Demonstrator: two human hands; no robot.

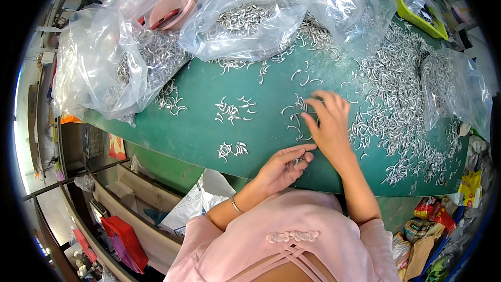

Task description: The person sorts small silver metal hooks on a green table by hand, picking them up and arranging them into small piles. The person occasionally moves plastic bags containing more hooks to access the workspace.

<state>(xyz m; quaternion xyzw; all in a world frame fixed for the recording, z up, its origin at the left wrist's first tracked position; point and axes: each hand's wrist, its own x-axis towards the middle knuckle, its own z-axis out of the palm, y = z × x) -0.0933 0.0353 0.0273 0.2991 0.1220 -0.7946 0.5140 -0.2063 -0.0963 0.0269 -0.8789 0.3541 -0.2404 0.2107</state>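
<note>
My left hand is closed around a few small curved silvery metal pieces, partly hidden by its fingers, just over the near edge of the green table. Beyond it, my right hand has thumb and fingers apart, and nothing shows between them. Its fingertips are right beside a loose cluster of the same curved metal pieces. Two small groups of these pieces lie to the left, a farther group and a nearer group.
A large spread of loose metal pieces covers the table's right side. Clear plastic bags of pieces line the far side, with a pink bowl among them. A yellow-green basket stands far right; a red crate sits lower left.
</note>
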